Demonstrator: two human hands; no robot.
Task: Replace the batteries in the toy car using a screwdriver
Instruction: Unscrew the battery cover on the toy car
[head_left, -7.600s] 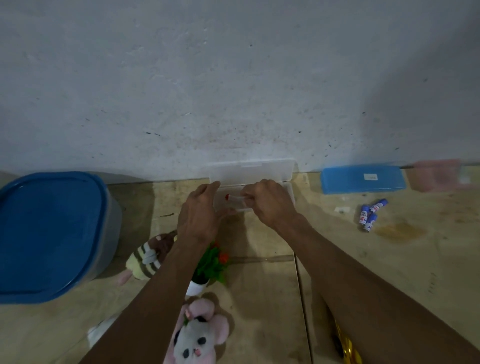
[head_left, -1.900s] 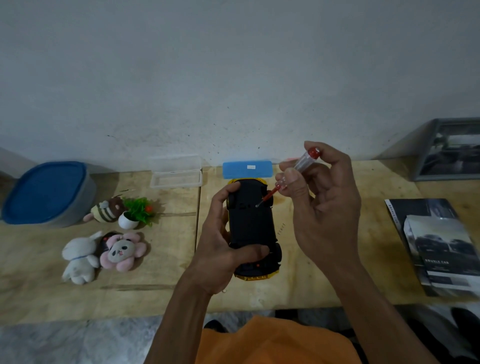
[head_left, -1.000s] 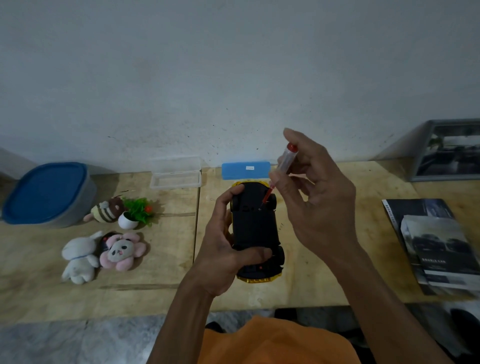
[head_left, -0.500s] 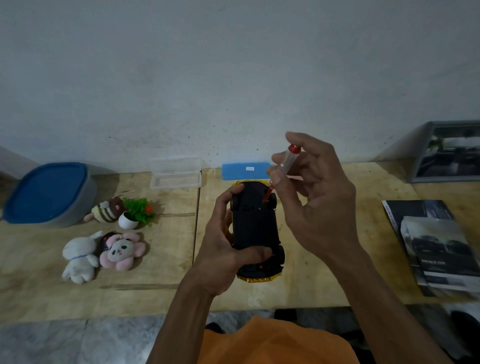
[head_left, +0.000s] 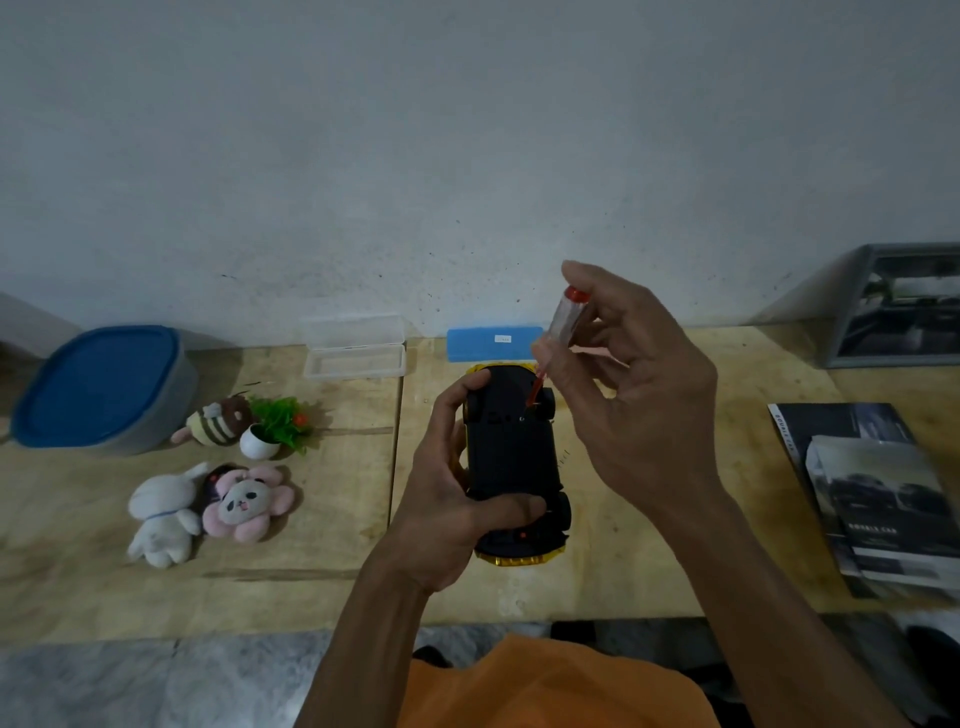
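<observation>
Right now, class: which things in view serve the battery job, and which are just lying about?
In use:
toy car, held underside up by left hand
screwdriver, pinched by right hand

Lying about:
plush toys
small potted plant
blue-lidded tub
magazines

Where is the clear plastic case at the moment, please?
In the head view, the clear plastic case lies open at the back of the wooden table, against the wall, left of the blue case and beyond the small potted plant.
</observation>
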